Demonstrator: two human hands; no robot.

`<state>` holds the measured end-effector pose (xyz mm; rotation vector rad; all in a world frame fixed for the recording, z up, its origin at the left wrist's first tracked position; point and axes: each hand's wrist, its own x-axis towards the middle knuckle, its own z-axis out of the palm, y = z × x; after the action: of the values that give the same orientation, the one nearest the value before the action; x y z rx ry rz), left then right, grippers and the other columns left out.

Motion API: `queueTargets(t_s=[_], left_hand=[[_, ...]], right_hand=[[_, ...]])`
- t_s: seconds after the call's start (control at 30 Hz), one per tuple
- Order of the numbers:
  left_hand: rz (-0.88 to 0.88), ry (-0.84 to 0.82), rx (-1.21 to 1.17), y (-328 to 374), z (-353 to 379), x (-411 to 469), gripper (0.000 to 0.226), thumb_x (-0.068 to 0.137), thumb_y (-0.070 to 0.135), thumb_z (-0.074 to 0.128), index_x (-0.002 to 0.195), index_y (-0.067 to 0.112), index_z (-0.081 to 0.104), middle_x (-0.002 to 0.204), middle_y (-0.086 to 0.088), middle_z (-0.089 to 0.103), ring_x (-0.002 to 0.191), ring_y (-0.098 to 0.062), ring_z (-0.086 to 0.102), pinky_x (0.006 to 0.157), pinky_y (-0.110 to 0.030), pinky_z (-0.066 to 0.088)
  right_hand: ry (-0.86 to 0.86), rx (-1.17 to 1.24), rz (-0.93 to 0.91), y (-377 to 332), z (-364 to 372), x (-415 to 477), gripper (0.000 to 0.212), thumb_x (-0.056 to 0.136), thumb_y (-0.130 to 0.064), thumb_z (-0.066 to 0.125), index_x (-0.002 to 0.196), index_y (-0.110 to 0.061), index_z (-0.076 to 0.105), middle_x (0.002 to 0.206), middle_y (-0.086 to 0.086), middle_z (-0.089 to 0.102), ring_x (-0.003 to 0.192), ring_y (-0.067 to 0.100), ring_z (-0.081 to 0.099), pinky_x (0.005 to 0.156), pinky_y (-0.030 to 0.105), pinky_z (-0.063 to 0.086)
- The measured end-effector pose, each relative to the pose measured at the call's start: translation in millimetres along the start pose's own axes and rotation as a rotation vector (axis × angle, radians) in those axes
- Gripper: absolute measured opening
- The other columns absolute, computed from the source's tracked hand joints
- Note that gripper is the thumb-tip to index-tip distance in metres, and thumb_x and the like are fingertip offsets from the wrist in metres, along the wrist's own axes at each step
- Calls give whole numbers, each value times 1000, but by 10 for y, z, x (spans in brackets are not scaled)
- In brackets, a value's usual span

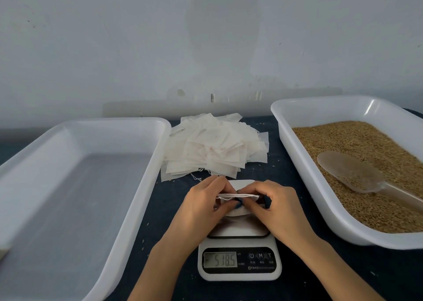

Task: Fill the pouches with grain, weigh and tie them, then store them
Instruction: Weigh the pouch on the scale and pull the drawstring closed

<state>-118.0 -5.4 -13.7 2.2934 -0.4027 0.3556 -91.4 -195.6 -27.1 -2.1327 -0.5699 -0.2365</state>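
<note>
A small white pouch sits on the digital scale, whose display shows digits. My left hand and my right hand both pinch the pouch's gathered top and its white drawstring, fingertips meeting in the middle. Behind them lies a heap of flat empty pouches. On the right stands a white tray holding brown grain, with a clear plastic scoop lying in the grain. The pouch's lower part is hidden by my fingers.
A large empty white tray stands at the left. A dark blue cloth with a few stray grains covers the table. A pale wall rises close behind the table's back edge.
</note>
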Motion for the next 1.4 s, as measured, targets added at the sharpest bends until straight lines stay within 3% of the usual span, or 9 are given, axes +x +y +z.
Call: queueTargets(t_s=[1.4], left_hand=[[20, -8, 9, 1, 3, 1, 13, 85, 17, 75, 90, 21, 63, 89, 15, 59, 82, -12, 59, 70, -30, 51]], right_hand=[[6, -28, -33, 8, -11, 0, 19, 84, -17, 77, 92, -34, 77, 81, -14, 68, 80, 5, 63, 69, 8, 45]])
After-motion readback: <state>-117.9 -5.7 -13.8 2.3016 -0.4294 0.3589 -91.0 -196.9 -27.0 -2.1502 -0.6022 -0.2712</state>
